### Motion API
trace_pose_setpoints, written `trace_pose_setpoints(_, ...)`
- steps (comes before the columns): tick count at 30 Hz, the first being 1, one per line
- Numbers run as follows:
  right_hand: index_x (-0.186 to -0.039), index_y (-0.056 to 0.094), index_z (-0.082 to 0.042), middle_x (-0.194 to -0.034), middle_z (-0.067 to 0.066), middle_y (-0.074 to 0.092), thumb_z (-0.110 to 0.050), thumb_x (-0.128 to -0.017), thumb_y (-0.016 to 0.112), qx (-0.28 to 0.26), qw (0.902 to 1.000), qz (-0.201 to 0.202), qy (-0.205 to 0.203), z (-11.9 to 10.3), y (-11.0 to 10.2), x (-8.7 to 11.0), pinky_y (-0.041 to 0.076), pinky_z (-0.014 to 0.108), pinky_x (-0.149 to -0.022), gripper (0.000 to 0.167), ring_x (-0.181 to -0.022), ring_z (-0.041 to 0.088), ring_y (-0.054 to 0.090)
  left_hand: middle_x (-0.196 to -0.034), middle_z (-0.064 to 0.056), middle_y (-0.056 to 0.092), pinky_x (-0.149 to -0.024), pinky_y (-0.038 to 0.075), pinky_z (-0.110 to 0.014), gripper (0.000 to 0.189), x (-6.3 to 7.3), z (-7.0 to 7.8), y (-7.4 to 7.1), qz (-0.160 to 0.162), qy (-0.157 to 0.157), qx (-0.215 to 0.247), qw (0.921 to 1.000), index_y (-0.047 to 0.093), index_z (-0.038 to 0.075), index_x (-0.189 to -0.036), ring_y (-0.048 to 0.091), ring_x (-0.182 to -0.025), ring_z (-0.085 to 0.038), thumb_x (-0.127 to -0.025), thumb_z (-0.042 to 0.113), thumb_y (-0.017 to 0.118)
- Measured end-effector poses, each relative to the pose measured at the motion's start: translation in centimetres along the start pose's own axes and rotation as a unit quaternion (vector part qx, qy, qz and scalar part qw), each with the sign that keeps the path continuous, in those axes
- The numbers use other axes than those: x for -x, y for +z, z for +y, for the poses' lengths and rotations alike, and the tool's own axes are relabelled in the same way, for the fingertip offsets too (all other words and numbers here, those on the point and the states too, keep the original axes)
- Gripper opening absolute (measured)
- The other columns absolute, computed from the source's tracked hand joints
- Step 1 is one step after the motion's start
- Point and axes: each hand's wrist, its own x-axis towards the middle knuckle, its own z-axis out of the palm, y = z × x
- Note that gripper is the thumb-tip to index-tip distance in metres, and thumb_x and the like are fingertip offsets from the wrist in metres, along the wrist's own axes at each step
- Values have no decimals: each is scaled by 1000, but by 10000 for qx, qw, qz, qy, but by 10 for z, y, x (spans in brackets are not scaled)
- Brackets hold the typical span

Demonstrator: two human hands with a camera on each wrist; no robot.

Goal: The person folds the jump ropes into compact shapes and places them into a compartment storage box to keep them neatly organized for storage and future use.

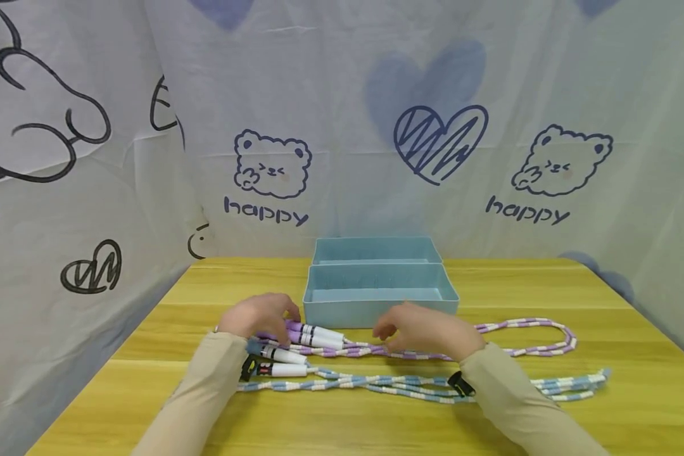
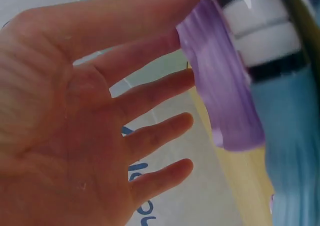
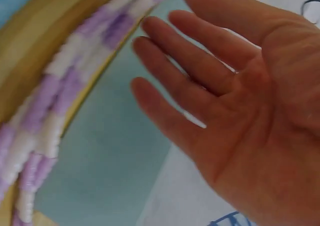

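Observation:
Two beaded jump ropes lie across the table, one purple and white (image 1: 538, 322), one blue and white (image 1: 342, 382). My left hand (image 1: 262, 315) is at the purple jump rope's handles (image 1: 319, 337). In the left wrist view, thumb and index finger reach the edge of a purple grip (image 2: 225, 81), the other fingers spread and fairly straight. Nearer me lie the blue jump rope's handles (image 1: 282, 354), partly behind the left wrist. My right hand (image 1: 427, 329) hovers over the purple beads, palm facing left; in the right wrist view its fingers are extended beside the beaded strands (image 3: 60, 91), holding nothing.
Behind the hands stands a pale blue rectangular box (image 1: 376, 310), with its matching hinged half (image 1: 376, 249) beyond it. A patterned cloth (image 1: 342, 126) hangs behind and beside the wooden table (image 1: 342, 427). The blue rope's folded end (image 1: 581, 382) extends right past my right forearm.

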Motion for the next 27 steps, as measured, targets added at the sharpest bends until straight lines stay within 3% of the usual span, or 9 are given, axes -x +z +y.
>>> trace_pose_setpoints(8,-92,71,-16,-83,-9,62,-7,-88,70,228,9996,-17,170,14,14,-7,49,32,-72,11,-76,10,55,-96,1,62,-77,47,-39,35,-4,4,6,-59,162,-28,9998,70,20,-104,54,-86,-20,-73,6,77)
trace_pose_setpoints(18,-78,57,-15,-68,-4,43,-6,-86,66,146,9996,-144,170,15,16,-7,31,30,-59,15,-62,11,36,-80,0,57,-64,40,-34,27,-8,7,14,73,288,-168,9994,61,16,-89,52,-76,-20,-69,0,68)
trace_pose_setpoints(23,-87,62,-19,-75,-8,54,-23,-91,70,48,9992,-118,375,15,16,-8,40,31,-64,9,-68,9,47,-77,0,56,-62,42,-32,25,-7,6,12,47,502,-59,9987,61,14,-84,51,-72,-17,-68,-3,69)
trace_pose_setpoints(27,-103,65,-20,-88,-10,61,-41,-92,68,-88,9997,52,213,16,17,-12,49,34,-74,24,-79,8,56,-77,1,56,-64,43,-32,19,-7,8,9,-139,1115,35,9937,62,13,-84,49,-71,-15,-76,-5,67)
